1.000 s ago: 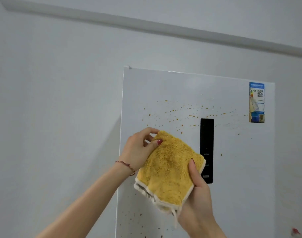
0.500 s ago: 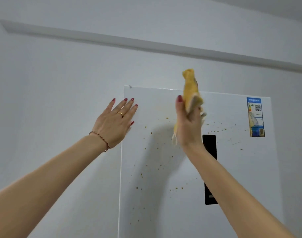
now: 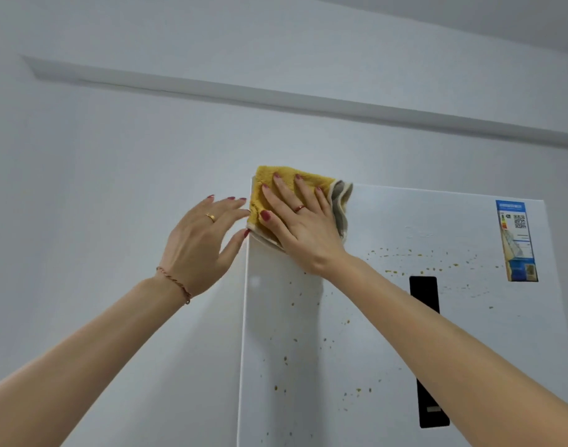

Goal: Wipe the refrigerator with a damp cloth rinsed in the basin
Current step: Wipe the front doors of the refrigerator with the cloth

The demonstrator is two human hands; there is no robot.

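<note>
My right fingers (image 3: 284,185) are spread flat and pressed on the yellow cloth (image 3: 265,201), pinning it against the top left corner of the white refrigerator door (image 3: 373,317). My left fingers (image 3: 231,208) lie loosely together and extended, gripping nothing; the thumb tip touches the door's left edge just below the cloth, at about 8 o'clock from it. My left hand (image 3: 197,243) sits mostly over the wall (image 3: 98,188), beside the fridge. My right hand (image 3: 303,227) covers the cloth's lower right part.

The cloth is folded, its top edge poking slightly above the door's top edge and its left edge level with the door's left edge. Its long axis runs roughly from 10 o'clock to 4 o'clock, with pale layered hems bunched at the right side. Open door lies toward 3 o'clock and 6 o'clock of the cloth; toward 9 and 12 o'clock the door ends.

I count one cloth, two hands, one black control panel (image 3: 426,350), one energy label (image 3: 516,240) at the door's upper right, and many small yellow-brown specks (image 3: 402,254), too many to count.
</note>
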